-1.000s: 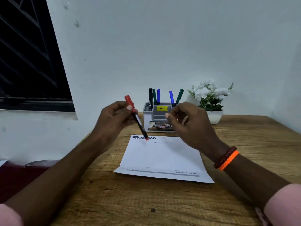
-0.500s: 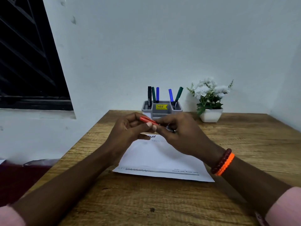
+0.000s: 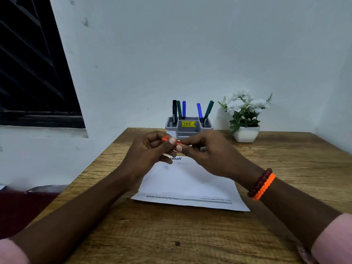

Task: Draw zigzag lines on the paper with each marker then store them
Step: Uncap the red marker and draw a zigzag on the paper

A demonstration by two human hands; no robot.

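– What have your hands got?

– My left hand (image 3: 150, 149) and right hand (image 3: 207, 151) are both closed on the red marker (image 3: 166, 138), held level between them just above the far end of the paper (image 3: 188, 185). Fingers pinch it from each side, so most of it is hidden.

– And the rest?

– The paper lies flat on the tabletop (image 3: 190, 235), with a dark zigzag (image 3: 176, 158) near its far edge. Behind my hands stands the grey holder (image 3: 188, 129) with five markers (image 3: 199, 111) upright in it, a flower pot (image 3: 246, 133) beside it.
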